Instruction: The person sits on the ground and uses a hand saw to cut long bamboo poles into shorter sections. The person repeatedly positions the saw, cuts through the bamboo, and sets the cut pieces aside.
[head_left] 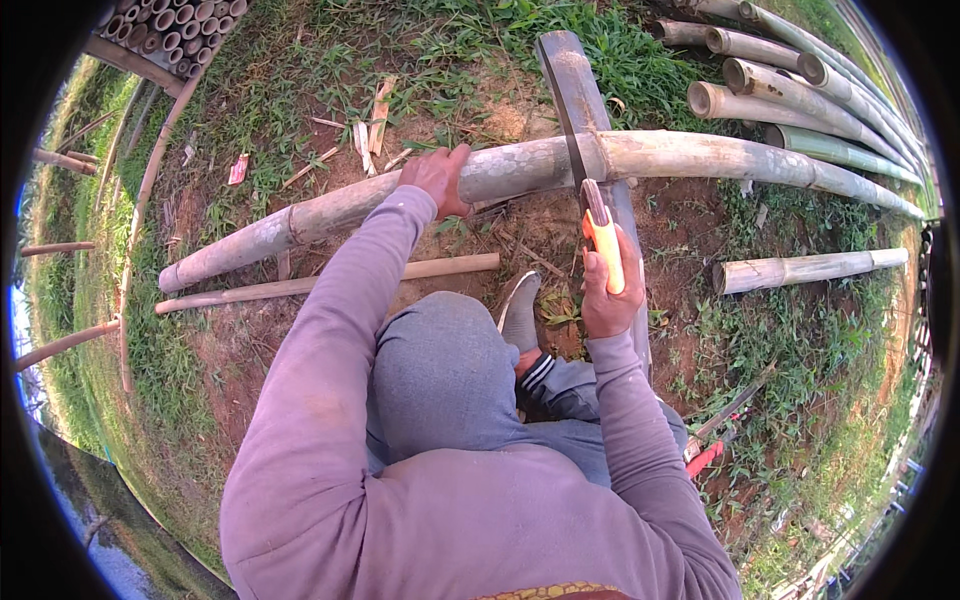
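Note:
A long, thick bamboo pole [520, 168] lies crosswise in front of me. My left hand [437, 180] is closed over its top, left of the middle. My right hand [613, 290] is wrapped round the orange-yellow handle of a handsaw [602, 235]. The saw's dark blade points away from me and lies across the pole near a joint. Whether its teeth have entered the bamboo I cannot tell. Beneath the pole runs a grey support beam [590, 100], pointing away from me. My bent knee and one grey shoe are close to the pole on the near side.
Several cut bamboo poles [780, 90] are piled at the far right. A shorter bamboo piece [810, 270] rests on the grass at right, and a thin pole [340, 284] lies at left. Near my right leg is a red-handled tool [708, 458]. Bamboo ends [170, 35] are stacked far left.

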